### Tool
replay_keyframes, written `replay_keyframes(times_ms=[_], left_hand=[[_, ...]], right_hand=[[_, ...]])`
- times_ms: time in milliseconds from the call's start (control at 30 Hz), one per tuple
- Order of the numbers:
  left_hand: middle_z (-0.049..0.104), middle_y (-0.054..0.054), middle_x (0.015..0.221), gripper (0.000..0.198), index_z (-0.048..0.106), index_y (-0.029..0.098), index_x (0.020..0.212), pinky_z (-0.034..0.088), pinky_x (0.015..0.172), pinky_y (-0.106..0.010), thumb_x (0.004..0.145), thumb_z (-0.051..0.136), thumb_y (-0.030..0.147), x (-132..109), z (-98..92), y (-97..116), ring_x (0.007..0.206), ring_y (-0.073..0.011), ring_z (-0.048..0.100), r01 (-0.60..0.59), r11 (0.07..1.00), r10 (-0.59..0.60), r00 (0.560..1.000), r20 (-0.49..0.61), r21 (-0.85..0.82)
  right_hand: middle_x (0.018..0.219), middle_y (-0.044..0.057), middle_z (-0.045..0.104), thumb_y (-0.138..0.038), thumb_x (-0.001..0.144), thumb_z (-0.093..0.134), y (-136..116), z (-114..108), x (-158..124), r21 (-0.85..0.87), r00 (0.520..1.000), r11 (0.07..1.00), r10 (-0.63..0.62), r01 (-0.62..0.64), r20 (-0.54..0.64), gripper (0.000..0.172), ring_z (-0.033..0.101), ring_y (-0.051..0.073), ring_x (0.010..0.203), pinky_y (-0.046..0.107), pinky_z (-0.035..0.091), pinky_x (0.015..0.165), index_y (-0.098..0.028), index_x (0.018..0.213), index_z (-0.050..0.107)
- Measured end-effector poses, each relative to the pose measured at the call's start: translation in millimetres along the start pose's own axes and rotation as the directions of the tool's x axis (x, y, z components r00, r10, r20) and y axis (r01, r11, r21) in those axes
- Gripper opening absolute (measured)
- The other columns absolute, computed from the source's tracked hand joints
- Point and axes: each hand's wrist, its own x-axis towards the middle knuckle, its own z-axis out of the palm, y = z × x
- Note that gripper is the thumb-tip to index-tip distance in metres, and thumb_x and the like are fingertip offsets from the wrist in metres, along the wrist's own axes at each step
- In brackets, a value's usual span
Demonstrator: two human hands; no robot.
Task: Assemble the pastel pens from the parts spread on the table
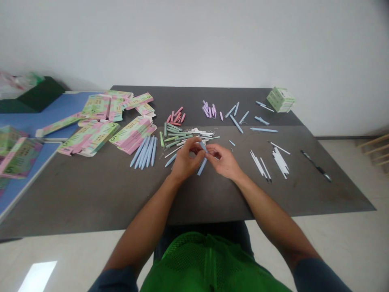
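Observation:
Over the middle of the table, my left hand [187,159] is closed in a pinch on a light-blue pen barrel [203,146]. My right hand [225,161] meets it there, fingertips pinched at the barrel's lower end; what they grip is hidden. Another blue pen part [202,166] lies just below the fingers, and one more [170,160] is left of my left hand. White refills [202,132] and green pen barrels [176,132] are heaped behind my hands. Several blue pens [145,153] lie side by side to the left.
Pink-and-green boxes [133,134] cover the left side. Red barrels [176,117], purple parts [209,109] and blue pen pieces [236,123] lie farther back. White tubes [280,162], thin refills [258,163] and a black pen [316,165] lie right. A box stack [281,99] stands at the back right corner.

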Motion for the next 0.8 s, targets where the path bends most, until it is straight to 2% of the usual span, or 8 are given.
replay_keyframes(times_ms=[133, 233, 400, 500, 567, 667, 733, 800], left_hand=[[0.063, 0.003, 0.082, 0.039, 0.058, 0.023, 0.117, 0.049, 0.075, -0.026, 0.080, 0.065, 0.013, 0.3, -1.9, 2.4, 0.073, -0.0114, 0.060, 0.003, 0.994, 0.001, 0.999, -0.034, 0.105], [0.063, 0.003, 0.080, 0.042, 0.059, 0.024, 0.118, 0.048, 0.075, -0.026, 0.078, 0.064, 0.012, 3.5, -3.9, 4.4, 0.071, -0.0118, 0.058, 0.085, 0.991, -0.077, 0.994, -0.082, 0.102], [0.065, 0.002, 0.078, 0.044, 0.064, 0.022, 0.120, 0.046, 0.072, -0.026, 0.077, 0.066, 0.015, 6.4, -2.2, 2.4, 0.067, -0.0120, 0.056, 0.193, 0.979, -0.187, 0.979, -0.086, 0.066], [0.064, 0.001, 0.075, 0.026, 0.071, 0.019, 0.102, 0.045, 0.068, -0.026, 0.077, 0.065, 0.017, 6.2, 0.4, 0.6, 0.066, -0.0124, 0.055, 0.205, 0.972, -0.202, 0.979, -0.038, 0.117], [0.065, 0.001, 0.075, 0.018, 0.073, 0.018, 0.093, 0.044, 0.066, -0.026, 0.077, 0.065, 0.017, 6.3, 1.2, 0.0, 0.066, -0.0128, 0.055, 0.225, 0.967, -0.226, 0.974, -0.006, 0.122], [0.064, 0.001, 0.073, 0.014, 0.072, 0.017, 0.088, 0.043, 0.065, -0.025, 0.076, 0.065, 0.018, 7.5, 0.3, -0.4, 0.066, -0.0127, 0.055, 0.299, 0.950, -0.302, 0.953, 0.018, 0.083], [0.063, 0.001, 0.070, 0.008, 0.071, 0.016, 0.082, 0.042, 0.063, -0.025, 0.075, 0.067, 0.019, 8.6, -1.3, -1.1, 0.064, -0.0123, 0.054, 0.335, 0.940, -0.337, 0.941, 0.024, 0.058], [0.064, 0.001, 0.069, 0.006, 0.070, 0.016, 0.077, 0.042, 0.063, -0.025, 0.075, 0.069, 0.022, 9.4, -2.9, -2.5, 0.064, -0.0126, 0.055, 0.349, 0.936, -0.350, 0.936, 0.033, 0.039]], right_hand=[[0.097, 0.004, 0.072, -0.028, 0.087, 0.065, 1.8, -15.6, 4.3, -0.222, 1.000, 0.975, -0.014, 0.009, -0.018, 0.025, 0.066, 0.019, 0.087, 0.032, 0.052, 0.082, -0.022, 0.110, 0.069], [0.094, 0.006, 0.072, -0.022, 0.087, 0.059, 7.4, -40.4, 9.8, -0.397, 0.981, 0.911, 0.037, -0.112, -0.191, 0.019, 0.065, 0.019, 0.081, 0.032, 0.051, 0.080, -0.019, 0.101, 0.071], [0.101, 0.014, 0.072, -0.015, 0.080, 0.059, 23.7, -98.0, 9.7, -0.720, 0.901, 0.544, 0.216, -0.431, -0.376, 0.024, 0.066, 0.025, 0.094, 0.034, 0.048, 0.088, -0.015, 0.099, 0.074], [0.097, 0.016, 0.074, -0.016, 0.077, 0.062, 29.7, -130.5, 2.8, -0.736, 0.802, 0.339, 0.375, -0.586, -0.465, 0.025, 0.069, 0.028, 0.095, 0.034, 0.049, 0.085, -0.014, 0.097, 0.076], [0.094, 0.017, 0.075, -0.019, 0.076, 0.064, 30.8, -145.9, -0.7, -0.721, 0.743, 0.263, 0.447, -0.641, -0.498, 0.022, 0.070, 0.029, 0.095, 0.033, 0.049, 0.082, -0.014, 0.093, 0.077], [0.093, 0.016, 0.076, -0.027, 0.077, 0.068, 28.7, -153.0, -1.0, -0.721, 0.711, 0.236, 0.522, -0.651, -0.471, 0.019, 0.071, 0.028, 0.091, 0.033, 0.048, 0.076, -0.015, 0.088, 0.078], [0.091, 0.013, 0.076, -0.031, 0.079, 0.068, 25.0, -144.3, 1.9, -0.736, 0.759, 0.309, 0.505, -0.603, -0.411, 0.019, 0.070, 0.025, 0.086, 0.031, 0.047, 0.074, -0.017, 0.088, 0.077], [0.087, 0.008, 0.076, -0.032, 0.083, 0.066, 19.6, -126.2, 5.3, -0.748, 0.855, 0.458, 0.436, -0.480, -0.282, 0.016, 0.068, 0.021, 0.081, 0.029, 0.046, 0.072, -0.020, 0.087, 0.076]])
